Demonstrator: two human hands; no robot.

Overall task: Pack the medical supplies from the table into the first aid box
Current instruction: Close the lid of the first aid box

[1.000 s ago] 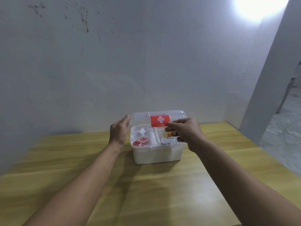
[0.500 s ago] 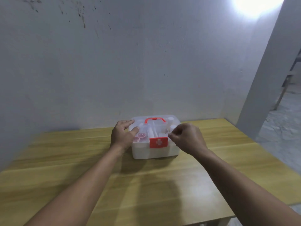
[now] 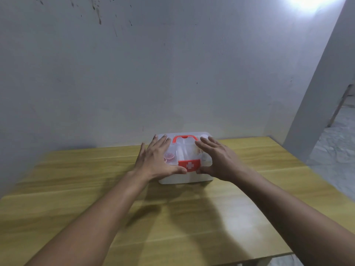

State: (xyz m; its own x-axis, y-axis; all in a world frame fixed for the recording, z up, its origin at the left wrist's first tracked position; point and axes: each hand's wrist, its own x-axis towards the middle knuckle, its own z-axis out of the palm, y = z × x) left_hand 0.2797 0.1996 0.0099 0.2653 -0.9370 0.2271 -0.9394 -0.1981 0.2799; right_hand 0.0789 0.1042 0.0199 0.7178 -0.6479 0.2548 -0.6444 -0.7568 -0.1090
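The white first aid box stands at the far side of the wooden table, against the wall. Its clear lid is down, with a red handle on top and a red latch with a white cross at the front. Small supplies show dimly through the lid. My left hand lies flat on the left half of the lid, fingers spread, thumb beside the latch. My right hand lies flat on the right half, thumb at the latch's other side. Neither hand holds anything.
A grey wall rises right behind the box. A grey pillar stands at the right, with a floor area beyond it. The table's front right corner and edge show at the bottom right.
One second ago the lid stood open with both hands at it. It came down, and both hands now lie flat on top of it, thumbs by the latch.
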